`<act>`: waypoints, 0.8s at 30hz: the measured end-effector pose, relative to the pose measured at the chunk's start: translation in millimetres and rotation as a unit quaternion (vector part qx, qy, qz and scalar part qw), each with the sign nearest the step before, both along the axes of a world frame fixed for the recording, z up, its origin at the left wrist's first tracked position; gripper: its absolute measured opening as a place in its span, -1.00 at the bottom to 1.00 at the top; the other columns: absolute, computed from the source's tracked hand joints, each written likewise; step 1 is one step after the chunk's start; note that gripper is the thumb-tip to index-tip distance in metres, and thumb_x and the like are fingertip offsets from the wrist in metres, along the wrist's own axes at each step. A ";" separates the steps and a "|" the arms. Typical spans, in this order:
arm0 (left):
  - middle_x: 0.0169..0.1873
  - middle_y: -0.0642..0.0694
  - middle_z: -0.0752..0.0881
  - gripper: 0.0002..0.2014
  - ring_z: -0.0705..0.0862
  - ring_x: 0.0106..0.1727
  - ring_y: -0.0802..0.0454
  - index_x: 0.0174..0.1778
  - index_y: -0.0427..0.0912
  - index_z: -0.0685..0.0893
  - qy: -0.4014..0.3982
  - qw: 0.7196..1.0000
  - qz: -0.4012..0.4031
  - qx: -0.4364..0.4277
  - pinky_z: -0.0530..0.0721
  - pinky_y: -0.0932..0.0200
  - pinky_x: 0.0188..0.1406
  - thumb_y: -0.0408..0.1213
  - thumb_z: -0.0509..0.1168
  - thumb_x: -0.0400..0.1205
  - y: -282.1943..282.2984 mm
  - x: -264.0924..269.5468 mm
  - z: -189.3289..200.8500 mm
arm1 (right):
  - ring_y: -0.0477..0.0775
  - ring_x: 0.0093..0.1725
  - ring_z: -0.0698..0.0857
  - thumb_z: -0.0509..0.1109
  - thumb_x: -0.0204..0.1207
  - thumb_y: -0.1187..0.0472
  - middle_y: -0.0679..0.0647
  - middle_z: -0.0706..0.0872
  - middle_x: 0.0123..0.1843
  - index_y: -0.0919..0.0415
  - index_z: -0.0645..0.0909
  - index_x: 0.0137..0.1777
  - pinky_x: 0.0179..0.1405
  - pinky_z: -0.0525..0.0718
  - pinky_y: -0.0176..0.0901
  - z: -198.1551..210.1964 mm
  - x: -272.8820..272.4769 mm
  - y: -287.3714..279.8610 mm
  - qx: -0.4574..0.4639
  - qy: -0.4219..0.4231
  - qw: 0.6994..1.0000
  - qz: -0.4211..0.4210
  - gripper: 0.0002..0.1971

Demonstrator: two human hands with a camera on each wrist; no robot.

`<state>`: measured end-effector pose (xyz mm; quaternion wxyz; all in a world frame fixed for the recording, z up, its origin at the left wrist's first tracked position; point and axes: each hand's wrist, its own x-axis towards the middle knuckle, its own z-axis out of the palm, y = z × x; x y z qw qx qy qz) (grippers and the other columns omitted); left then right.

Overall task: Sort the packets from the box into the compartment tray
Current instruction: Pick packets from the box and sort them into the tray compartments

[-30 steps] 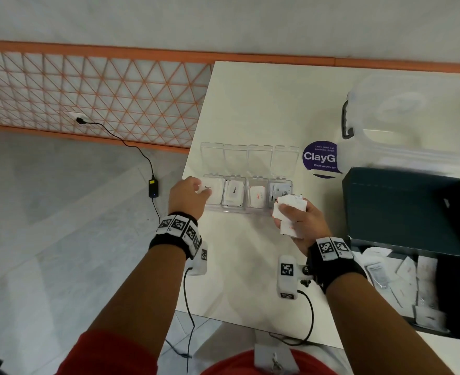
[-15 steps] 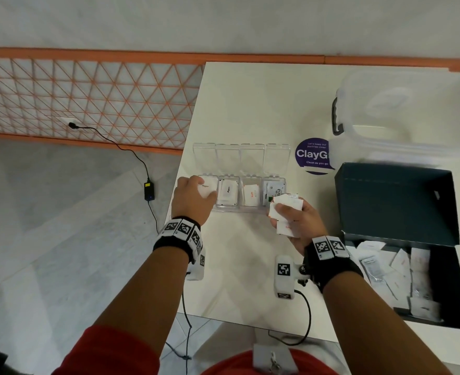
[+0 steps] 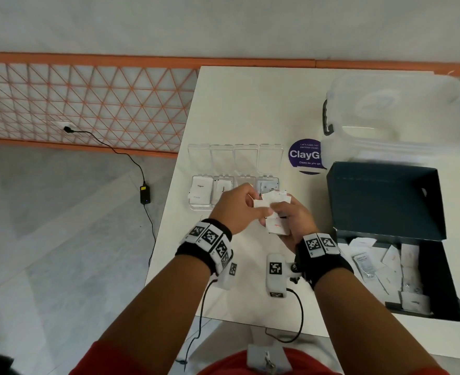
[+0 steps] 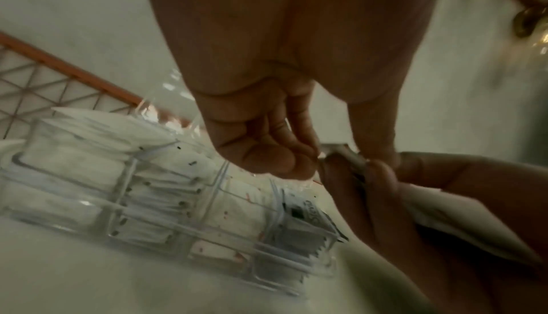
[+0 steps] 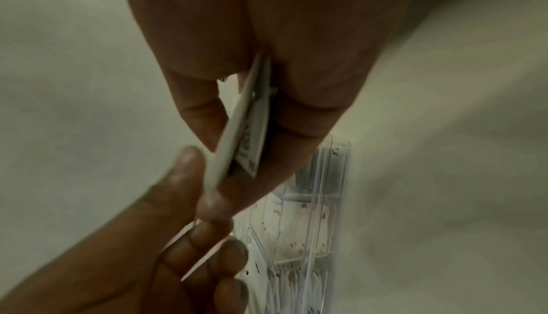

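So the clear compartment tray [image 3: 200, 207] sits on the white counter [image 3: 250, 104] with its four lids flipped open toward the wall. The leftmost slot has a white packet marked "Sugar" [image 3: 201, 191], the next one has white packets too, the third is mostly hidden behind the hands (the wrist views show white packets with red print in it), and the rightmost holds grey-and-white packets [image 3: 268, 186].

The right hand [image 3: 295, 223] is gripping a small stack of white packets [image 3: 276, 226] just in front of the tray, fingers curled round them. The left hand [image 3: 235, 209] is right up against it, thumb and fingertips pinching the top packet [image 3: 261, 203] of that stack; its other fingers are curled in.

The dark box [image 3: 385, 201] is on the right of the counter, lid standing open, with a loose heap of white packets [image 3: 385, 263] plus a clear plastic sachet inside. Behind it there's a big translucent tub [image 3: 399, 115] with a dark handle, and a purple round sticker [image 3: 304, 155] between the tub and the tray. Down on the floor to the left: a black power adapter [image 3: 144, 194] with its cable running to a wall socket, under an orange lattice panel [image 3: 88, 104].
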<state>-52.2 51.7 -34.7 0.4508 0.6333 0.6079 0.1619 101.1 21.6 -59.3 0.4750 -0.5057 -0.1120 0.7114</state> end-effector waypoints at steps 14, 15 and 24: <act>-0.29 0.02 0.76 -0.86 0.76 -0.28 0.15 -0.26 0.02 0.74 -0.143 0.985 0.090 -0.018 0.73 0.26 -0.35 -0.34 0.47 0.54 8.4 2.8 7.1 | 0.12 -0.30 0.78 0.46 0.40 0.62 0.29 0.80 -0.09 0.34 0.63 0.17 -0.41 0.71 -0.19 3.8 5.5 -8.0 0.025 -0.007 0.999 -0.030 -0.63; -0.27 -0.02 0.77 -0.87 0.76 -0.29 0.15 -0.25 0.01 0.72 -0.138 0.986 0.093 -0.013 0.73 0.28 -0.37 -0.32 0.45 0.55 8.8 3.0 7.8 | 0.10 -0.33 0.76 0.48 0.39 0.61 0.28 0.79 -0.09 0.33 0.64 0.15 -0.41 0.71 -0.19 3.9 5.1 -7.6 0.024 -0.008 0.999 -0.031 -0.64; -0.28 0.11 0.78 -0.91 0.70 -0.20 0.17 -0.26 0.02 0.78 -0.097 0.985 0.138 0.046 0.61 0.35 -0.18 -0.25 0.43 0.54 16.8 -7.7 5.6 | 0.10 -0.29 0.76 0.48 0.39 0.63 0.27 0.81 -0.06 0.32 0.67 0.11 -0.41 0.71 -0.19 -0.8 6.4 -6.9 0.009 -0.026 0.998 -0.059 -0.66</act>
